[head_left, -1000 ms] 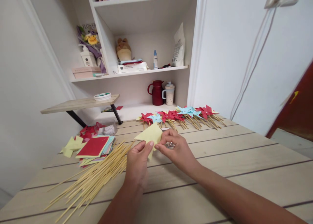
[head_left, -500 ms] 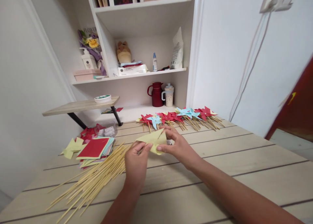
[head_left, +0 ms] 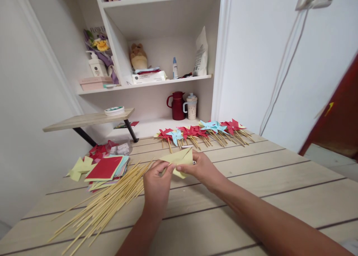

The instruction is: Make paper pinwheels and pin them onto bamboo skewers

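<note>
A pale yellow paper sheet (head_left: 180, 157), partly folded with a slit toward one corner, is held above the table between both hands. My left hand (head_left: 159, 177) pinches its left side between thumb and fingers. On its right side my right hand (head_left: 200, 168) grips the paper, thumb in front and fingers behind. Close to the left hand lies a loose bundle of thin wooden sticks (head_left: 112, 200). Beyond the hands is a row of finished paper pinwheels (head_left: 191, 133) in red, light blue and yellow, fixed to sticks.
Left of the sticks sits a stack of coloured paper squares (head_left: 104, 169), beside a yellow pinwheel shape (head_left: 80, 168) and a clear tub (head_left: 121, 148). A small raised shelf (head_left: 84, 119) stands at the back left. A red jug (head_left: 178, 106) and a cup (head_left: 191, 107) stand behind.
The fingers of my right hand have shifted down behind the paper, and its corner stands more exposed. The camera view has moved slightly.
</note>
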Available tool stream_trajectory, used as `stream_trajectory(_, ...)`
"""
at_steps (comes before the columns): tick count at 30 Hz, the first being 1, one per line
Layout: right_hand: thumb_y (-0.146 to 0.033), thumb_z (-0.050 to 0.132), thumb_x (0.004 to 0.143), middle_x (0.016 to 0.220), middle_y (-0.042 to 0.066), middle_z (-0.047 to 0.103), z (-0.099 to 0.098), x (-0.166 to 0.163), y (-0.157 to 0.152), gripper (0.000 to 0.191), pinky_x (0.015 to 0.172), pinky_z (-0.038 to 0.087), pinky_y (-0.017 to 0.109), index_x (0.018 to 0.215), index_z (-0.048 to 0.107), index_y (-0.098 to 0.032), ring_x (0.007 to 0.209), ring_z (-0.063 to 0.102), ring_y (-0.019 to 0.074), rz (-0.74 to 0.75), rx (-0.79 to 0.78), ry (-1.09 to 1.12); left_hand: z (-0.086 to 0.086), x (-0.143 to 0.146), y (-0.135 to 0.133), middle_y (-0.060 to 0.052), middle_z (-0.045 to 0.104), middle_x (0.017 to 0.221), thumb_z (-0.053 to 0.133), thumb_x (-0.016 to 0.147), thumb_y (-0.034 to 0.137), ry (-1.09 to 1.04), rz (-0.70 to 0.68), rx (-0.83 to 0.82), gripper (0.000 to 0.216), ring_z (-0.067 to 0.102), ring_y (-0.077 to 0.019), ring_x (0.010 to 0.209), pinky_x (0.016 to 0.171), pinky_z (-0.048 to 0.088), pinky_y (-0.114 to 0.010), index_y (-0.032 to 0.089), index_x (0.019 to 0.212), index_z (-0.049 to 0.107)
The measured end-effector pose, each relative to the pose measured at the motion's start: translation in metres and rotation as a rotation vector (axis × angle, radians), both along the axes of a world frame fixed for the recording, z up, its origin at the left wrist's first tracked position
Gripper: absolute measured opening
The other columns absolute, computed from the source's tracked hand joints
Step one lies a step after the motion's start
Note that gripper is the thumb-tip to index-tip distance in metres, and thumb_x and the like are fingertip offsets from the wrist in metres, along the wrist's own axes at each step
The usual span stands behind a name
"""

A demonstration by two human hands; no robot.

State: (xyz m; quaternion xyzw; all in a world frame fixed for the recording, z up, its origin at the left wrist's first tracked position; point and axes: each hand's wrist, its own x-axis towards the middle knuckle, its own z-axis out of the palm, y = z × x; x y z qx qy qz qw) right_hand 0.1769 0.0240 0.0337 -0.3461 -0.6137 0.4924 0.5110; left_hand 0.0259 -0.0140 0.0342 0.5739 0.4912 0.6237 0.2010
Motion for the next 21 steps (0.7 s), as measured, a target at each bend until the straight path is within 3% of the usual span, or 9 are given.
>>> stream_trajectory(4, -0.022, 0.077, 0.061, 0.074, 0.002, 0.071, 0.000, -0.004, -0.002, 0.018, 0.062, 0.046, 0.027, 0.079, 0.075, -0.016, 0.066, 0.060, 0.0160, 0.006, -0.080, 0.013, -0.003, 0.000, 0.003, -0.003, 0.064, 0.069, 0.075, 0.071, 0.025, -0.035, -0.011, -0.045, 0.012, 0.059, -0.0201, 0.072, 0.072, 0.043, -0.028, 0.022, 0.059, 0.074)
stream_trajectory(7, -0.023, 0.079, 0.060, 0.077, 0.003, 0.074, -0.001, -0.007, -0.003, 0.022, 0.063, 0.047, 0.028, 0.081, 0.076, -0.016, 0.066, 0.061, 0.0167, 0.027, -0.144, 0.119, -0.004, 0.000, 0.006, -0.007, 0.069, 0.090, 0.077, 0.071, 0.029, -0.145, -0.067, -0.099, 0.008, 0.063, -0.0222, 0.089, 0.081, 0.046, -0.029, 0.021, 0.073, 0.077)
stream_trajectory(9, -0.023, 0.081, 0.059, 0.083, 0.006, 0.076, -0.002, -0.008, -0.002, 0.027, 0.065, 0.048, 0.029, 0.084, 0.077, -0.016, 0.068, 0.064, 0.0179, 0.037, -0.198, 0.221, -0.003, -0.001, 0.007, -0.009, 0.067, 0.113, 0.078, 0.073, 0.034, -0.284, -0.098, -0.139, 0.027, 0.063, -0.0228, 0.102, 0.088, 0.047, -0.029, 0.021, 0.096, 0.076)
stream_trajectory(11, -0.024, 0.083, 0.057, 0.089, 0.008, 0.077, -0.002, -0.009, 0.000, 0.032, 0.066, 0.049, 0.030, 0.088, 0.078, -0.015, 0.071, 0.066, 0.0193, 0.025, -0.241, 0.312, -0.002, -0.002, 0.008, -0.010, 0.061, 0.129, 0.077, 0.075, 0.042, -0.442, -0.085, -0.172, 0.051, 0.060, -0.0226, 0.113, 0.093, 0.046, -0.030, 0.025, 0.121, 0.066)
stream_trajectory(13, -0.025, 0.085, 0.057, 0.092, 0.009, 0.078, -0.002, -0.009, 0.002, 0.035, 0.068, 0.050, 0.031, 0.090, 0.078, -0.015, 0.074, 0.067, 0.0204, 0.015, -0.259, 0.399, -0.002, -0.004, 0.006, -0.011, 0.056, 0.137, 0.075, 0.076, 0.049, -0.570, -0.066, -0.201, 0.066, 0.056, -0.0225, 0.121, 0.096, 0.044, -0.031, 0.028, 0.135, 0.054)
stream_trajectory(15, -0.025, 0.085, 0.057, 0.093, 0.009, 0.078, -0.001, -0.009, 0.004, 0.036, 0.071, 0.050, 0.031, 0.091, 0.077, -0.015, 0.076, 0.068, 0.0208, 0.020, -0.263, 0.476, -0.001, -0.003, 0.003, -0.012, 0.055, 0.140, 0.073, 0.076, 0.055, -0.654, -0.109, -0.251, 0.069, 0.053, -0.0236, 0.126, 0.100, 0.042, -0.032, 0.028, 0.135, 0.053)
stream_trajectory(18, -0.024, 0.085, 0.058, 0.096, 0.008, 0.078, 0.001, -0.011, 0.004, 0.035, 0.076, 0.050, 0.032, 0.091, 0.077, -0.017, 0.082, 0.069, 0.0211, 0.018, -0.263, 0.573, 0.001, 0.005, -0.004, -0.015, 0.059, 0.136, 0.072, 0.073, 0.060, -0.715, -0.241, -0.336, 0.062, 0.055, -0.0278, 0.124, 0.101, 0.042, -0.038, 0.022, 0.122, 0.064)
stream_trajectory(21, -0.023, 0.085, 0.058, 0.098, 0.007, 0.077, 0.003, -0.015, 0.001, 0.035, 0.081, 0.050, 0.033, 0.091, 0.075, -0.018, 0.085, 0.069, 0.0215, 0.024, -0.260, 0.630, 0.004, 0.019, -0.012, -0.015, 0.065, 0.129, 0.077, 0.070, 0.056, -0.728, -0.316, -0.300, 0.057, 0.056, -0.0284, 0.123, 0.102, 0.041, -0.038, 0.020, 0.114, 0.069)
